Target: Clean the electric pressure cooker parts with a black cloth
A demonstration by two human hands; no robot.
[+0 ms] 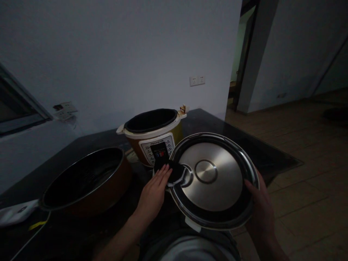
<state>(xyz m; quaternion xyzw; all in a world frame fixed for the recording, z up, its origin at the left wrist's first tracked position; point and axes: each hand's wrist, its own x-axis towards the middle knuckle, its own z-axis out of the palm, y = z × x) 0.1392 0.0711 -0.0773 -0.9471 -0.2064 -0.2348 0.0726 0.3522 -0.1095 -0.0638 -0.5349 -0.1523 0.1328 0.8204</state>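
Lid (217, 181) near "Joyoung" cooker (160, 148)

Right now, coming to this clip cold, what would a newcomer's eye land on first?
Probably the large round lid, its shiny metal inside facing the camera, with the right hand gripping its edge and the left hand on a dark cloth at its other side. Behind it, an open cooker stands on the dark countertop; a brown pot sits at the picture's left.

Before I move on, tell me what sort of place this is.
Probably a kitchen, perhaps in a home: the lid, the cooker and the wide pan point to a cooking area.
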